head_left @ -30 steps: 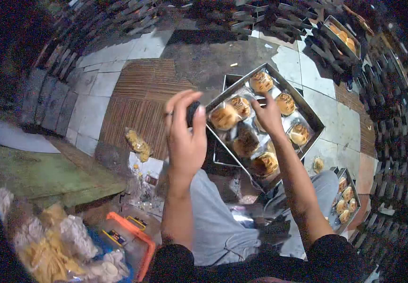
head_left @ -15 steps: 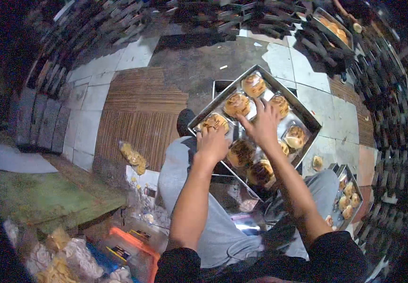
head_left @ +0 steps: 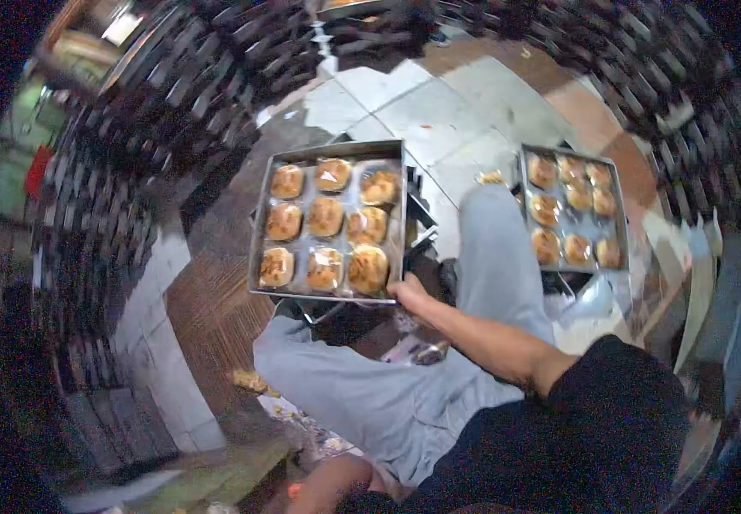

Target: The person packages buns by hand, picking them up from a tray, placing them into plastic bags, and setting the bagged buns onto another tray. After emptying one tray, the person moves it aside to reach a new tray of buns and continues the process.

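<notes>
A square metal tray (head_left: 257,224) of packaged round buns stands in front of me, tilted a little. Several buns, such as the one in the centre (head_left: 325,217), sit in rows in clear plastic. At the near right corner of this tray, my right hand (head_left: 405,292) grips the rim, its fingers partly hidden. Only part of my left arm shows at the bottom edge; my left hand is out of view.
A second metal tray (head_left: 619,210) of wrapped buns is on the right, beyond my knee. A bun pack (head_left: 490,177) lies on the tiles near it. Yellowish packs (head_left: 250,380) are at lower left, and another tray (head_left: 357,8) at the top.
The view has swung to the right. Both hands have left the buns; my right hand now holds the tray's corner and my left has gone out of view. The buns now sit in neater rows.
</notes>
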Available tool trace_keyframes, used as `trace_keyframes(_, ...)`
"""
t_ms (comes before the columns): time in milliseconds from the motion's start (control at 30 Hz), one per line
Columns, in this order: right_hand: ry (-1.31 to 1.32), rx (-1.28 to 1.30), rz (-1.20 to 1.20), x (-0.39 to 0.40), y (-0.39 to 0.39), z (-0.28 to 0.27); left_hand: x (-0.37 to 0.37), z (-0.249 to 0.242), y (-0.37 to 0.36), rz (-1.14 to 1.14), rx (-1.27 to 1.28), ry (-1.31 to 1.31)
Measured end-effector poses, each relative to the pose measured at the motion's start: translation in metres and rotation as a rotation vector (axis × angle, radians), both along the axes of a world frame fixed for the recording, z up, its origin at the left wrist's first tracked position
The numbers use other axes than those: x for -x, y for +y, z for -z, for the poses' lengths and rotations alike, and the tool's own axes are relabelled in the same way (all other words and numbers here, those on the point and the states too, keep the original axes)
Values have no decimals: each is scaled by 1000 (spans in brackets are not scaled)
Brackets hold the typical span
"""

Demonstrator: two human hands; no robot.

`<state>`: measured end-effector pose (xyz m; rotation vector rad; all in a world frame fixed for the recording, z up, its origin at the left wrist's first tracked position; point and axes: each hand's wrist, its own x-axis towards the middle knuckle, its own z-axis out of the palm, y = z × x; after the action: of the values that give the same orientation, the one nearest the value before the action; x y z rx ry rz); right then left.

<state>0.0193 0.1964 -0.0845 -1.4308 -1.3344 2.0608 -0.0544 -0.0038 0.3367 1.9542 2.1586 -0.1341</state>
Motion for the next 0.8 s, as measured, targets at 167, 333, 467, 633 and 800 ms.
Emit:
trace_keyframes(167,492,373,206,-25,28,-35,-38,-10,5,161,19,-119)
trace_keyframes(333,387,-78,354,-61,113,-34,-53,-3,0,249,21,-268)
trace_keyframes(467,183,-560,535,-179,163,-119,-56,5,7,347,22,-404)
trace_keyframes(633,304,-340,854,-313,144,-140,-59,23,35,514,22,-599)
trace_keyframes(800,367,-426,953,-415,127,-34,-72,35,59,591,-10,-770)
